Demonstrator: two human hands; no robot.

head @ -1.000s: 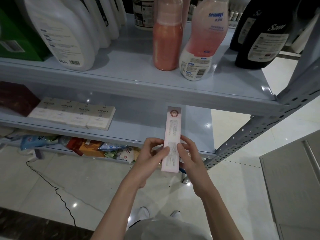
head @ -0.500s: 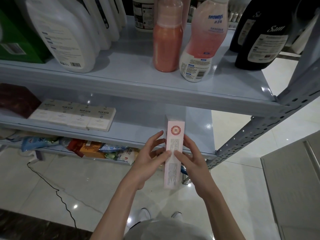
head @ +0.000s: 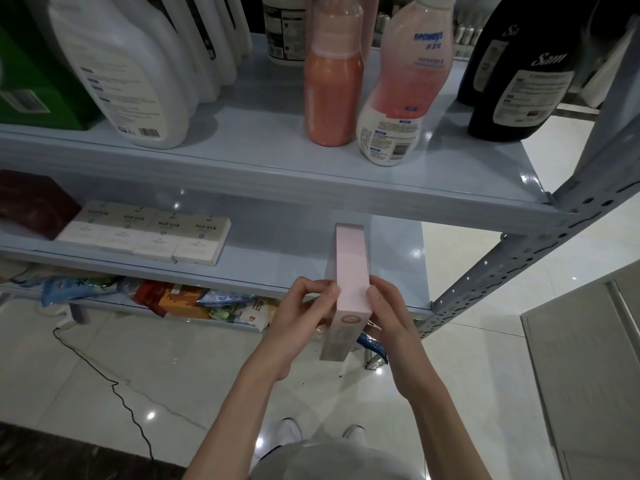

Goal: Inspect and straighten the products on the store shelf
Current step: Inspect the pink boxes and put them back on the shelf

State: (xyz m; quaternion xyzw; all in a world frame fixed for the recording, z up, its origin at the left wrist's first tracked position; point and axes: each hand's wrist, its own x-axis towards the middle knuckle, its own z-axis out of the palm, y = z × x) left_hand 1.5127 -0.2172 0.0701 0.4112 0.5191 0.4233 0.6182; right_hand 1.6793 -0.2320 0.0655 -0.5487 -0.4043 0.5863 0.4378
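If tilted, box (head: 349, 271) between left hand (head: 300, 318), right hand (head: 388, 317).

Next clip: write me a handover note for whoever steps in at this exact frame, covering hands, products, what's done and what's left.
Left hand: pinches the pink box on its left side.
Right hand: pinches its right side.
Pink box: held lengthwise, pointing away. Its far end is over the middle shelf and its near end is out past the front edge. It looks not yet set down.
Cream boxes: lying in a tidy row on the left of that shelf.
Done: the pink box is in hand for inspection.
Left: set it on the middle shelf, squared up, then check the other products.
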